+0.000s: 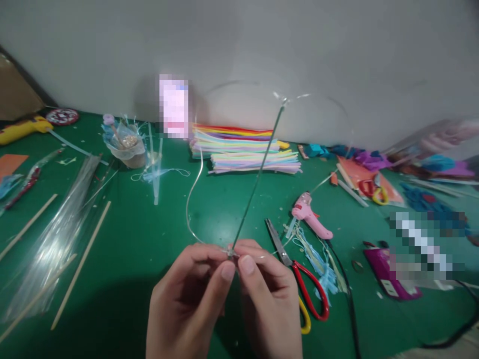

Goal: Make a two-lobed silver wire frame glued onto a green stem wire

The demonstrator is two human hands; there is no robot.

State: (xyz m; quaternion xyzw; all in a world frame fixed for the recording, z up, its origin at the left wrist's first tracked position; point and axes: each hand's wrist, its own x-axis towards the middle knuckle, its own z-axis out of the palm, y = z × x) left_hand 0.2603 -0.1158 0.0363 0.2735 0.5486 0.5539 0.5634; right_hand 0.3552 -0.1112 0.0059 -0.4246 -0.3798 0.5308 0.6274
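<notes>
My left hand [190,299] and my right hand [267,294] meet at the bottom centre, fingertips pinched together on the lower end of a thin clear stick [258,174]. The stick slants up and to the right, to a knot near the wall. A large transparent balloon-like bubble [209,164] surrounds the stick; its faint outline curves from my fingers up the left side. Both hands are closed on the bubble's neck at the base of the stick.
Red and yellow handled scissors [299,279] and a pink glue gun [309,214] lie right of my hands on the green table [142,234]. Pastel pipe cleaners [243,149] are stacked by the wall. Clear sleeves and wooden sticks [80,264] lie left, a plastic cup [125,142] behind.
</notes>
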